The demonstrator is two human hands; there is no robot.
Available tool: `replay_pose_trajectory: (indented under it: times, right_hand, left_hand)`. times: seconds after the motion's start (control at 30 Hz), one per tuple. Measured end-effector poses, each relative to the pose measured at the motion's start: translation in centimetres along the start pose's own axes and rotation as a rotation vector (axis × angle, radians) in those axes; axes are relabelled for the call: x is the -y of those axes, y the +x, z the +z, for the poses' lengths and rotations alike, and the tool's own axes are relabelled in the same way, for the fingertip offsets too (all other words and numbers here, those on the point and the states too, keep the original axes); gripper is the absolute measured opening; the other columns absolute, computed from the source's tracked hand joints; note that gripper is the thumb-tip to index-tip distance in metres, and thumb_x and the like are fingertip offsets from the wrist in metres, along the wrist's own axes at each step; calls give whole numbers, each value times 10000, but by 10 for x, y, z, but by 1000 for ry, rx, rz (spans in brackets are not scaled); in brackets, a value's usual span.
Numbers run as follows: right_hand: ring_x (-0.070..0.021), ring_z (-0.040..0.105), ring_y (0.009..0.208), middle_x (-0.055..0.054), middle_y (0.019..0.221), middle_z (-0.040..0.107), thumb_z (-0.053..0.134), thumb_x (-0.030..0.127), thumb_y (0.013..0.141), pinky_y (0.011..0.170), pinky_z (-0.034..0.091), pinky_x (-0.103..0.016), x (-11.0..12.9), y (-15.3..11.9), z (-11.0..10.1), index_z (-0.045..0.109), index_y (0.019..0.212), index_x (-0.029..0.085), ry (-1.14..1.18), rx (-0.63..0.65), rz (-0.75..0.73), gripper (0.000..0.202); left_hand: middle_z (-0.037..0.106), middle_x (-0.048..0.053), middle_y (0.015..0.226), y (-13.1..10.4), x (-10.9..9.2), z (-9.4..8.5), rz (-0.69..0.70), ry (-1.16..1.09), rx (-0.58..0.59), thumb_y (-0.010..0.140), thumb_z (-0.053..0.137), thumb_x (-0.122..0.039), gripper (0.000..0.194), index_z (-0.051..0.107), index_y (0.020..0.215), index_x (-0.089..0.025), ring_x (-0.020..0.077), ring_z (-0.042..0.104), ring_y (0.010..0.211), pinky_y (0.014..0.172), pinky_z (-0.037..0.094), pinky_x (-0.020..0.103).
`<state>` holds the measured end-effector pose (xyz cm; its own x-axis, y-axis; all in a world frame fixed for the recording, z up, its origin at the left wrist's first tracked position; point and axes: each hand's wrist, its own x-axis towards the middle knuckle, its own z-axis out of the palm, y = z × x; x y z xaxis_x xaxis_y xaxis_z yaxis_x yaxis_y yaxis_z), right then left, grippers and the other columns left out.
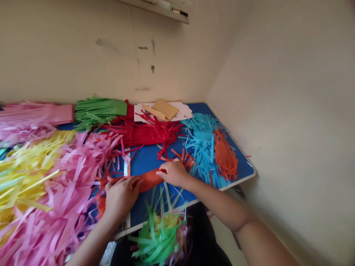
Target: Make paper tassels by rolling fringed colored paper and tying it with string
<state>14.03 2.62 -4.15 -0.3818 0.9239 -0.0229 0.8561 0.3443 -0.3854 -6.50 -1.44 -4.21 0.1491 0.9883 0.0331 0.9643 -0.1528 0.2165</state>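
Note:
Between my two hands, an orange fringed paper strip (150,180) lies along the blue table, its cut fringe spreading past both hands. My left hand (122,195) has its fingers curled on the strip's left part. With thumb and fingers pinched, my right hand (174,173) grips the right part. Below them, a green, yellow and purple paper tassel bunch (159,236) hangs over my lap at the table's front edge. A thin white string (186,138) runs across the table near my right wrist.
Pink fringed paper (74,173) and yellow fringed paper (30,162) are heaped at left. Behind are green fringe (102,109), red fringe (146,133) and tan cardboard (165,108) on white sheets. Blue fringe (203,147) and another orange bundle (225,155) lie right, near the wall.

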Motion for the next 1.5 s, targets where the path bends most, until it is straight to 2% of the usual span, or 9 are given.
replay_pose_trajectory:
  times: [0.17, 0.43, 0.93, 1.0, 1.07, 1.13, 1.23, 1.33, 1.5]
  right_hand:
    - [-163, 673, 795, -3, 801, 751, 636, 326, 898, 798, 350, -307, -1, 2, 2, 704, 777, 212, 4, 18, 18, 180]
    - [-163, 674, 789, 1, 830, 758, 662, 298, 851, 790, 351, -312, -6, -3, 14, 690, 797, 205, 50, -73, 44, 111]
    - [-164, 659, 766, 3, 795, 737, 652, 374, 872, 790, 349, -321, -8, 2, 13, 683, 813, 218, -14, -45, 128, 170]
    - [-179, 642, 781, -9, 802, 719, 672, 418, 864, 813, 346, -339, -7, 0, 9, 669, 861, 212, -61, -80, 137, 205]
    - [-215, 620, 891, -48, 935, 705, 683, 415, 867, 867, 334, -379, -4, -3, 7, 645, 978, 209, -148, -197, 86, 237]
    - [-232, 583, 971, -75, 1025, 675, 620, 315, 922, 886, 322, -397, -2, -6, 7, 625, 1028, 206, -248, -277, -76, 153]
    - [-206, 577, 891, -66, 923, 669, 517, 151, 931, 810, 333, -367, -4, -9, 8, 652, 902, 184, -303, -168, -332, 141]
    - [-204, 590, 869, -63, 935, 683, 574, 169, 833, 823, 323, -382, -14, -11, 4, 675, 897, 171, -217, -71, -406, 120]
    - [-240, 596, 982, -91, 1051, 696, 596, 193, 732, 920, 281, -427, -35, -9, -10, 658, 1044, 158, -152, -45, -523, 320]
  left_hand:
    - [757, 95, 764, 4, -4, 0, -34, 60, 33, 940, 356, -436, 428, 714, 896, -206, 282, 702, 820, 775, 347, 402]
    - [736, 107, 691, 8, -9, 1, -43, 103, 42, 925, 358, -427, 419, 700, 874, -191, 286, 694, 756, 792, 337, 429]
    - [722, 79, 654, 12, -9, 7, -12, 138, -4, 950, 364, -436, 398, 671, 870, -195, 270, 685, 740, 770, 342, 408]
    - [738, 97, 750, 12, -9, 6, -15, 154, -51, 949, 383, -440, 381, 669, 897, -194, 284, 669, 800, 801, 344, 431]
    - [739, 123, 955, 12, -8, 6, 76, 140, -130, 943, 425, -371, 300, 675, 949, -205, 308, 639, 934, 860, 337, 466]
    - [721, 105, 1028, 13, -5, 6, 261, 102, -169, 913, 469, -254, 223, 687, 957, -235, 303, 611, 983, 900, 338, 479]
    - [715, 48, 853, 13, -2, 3, 478, 74, -123, 865, 489, -143, 240, 698, 894, -259, 257, 616, 879, 932, 357, 459]
    - [723, 51, 885, 8, -3, -3, 524, 99, -115, 868, 495, -189, 223, 697, 941, -246, 253, 628, 898, 1035, 303, 503]
    - [736, 70, 990, 1, -4, -4, 475, 160, -128, 841, 529, -280, 246, 699, 1013, -238, 284, 647, 936, 1097, 214, 600]
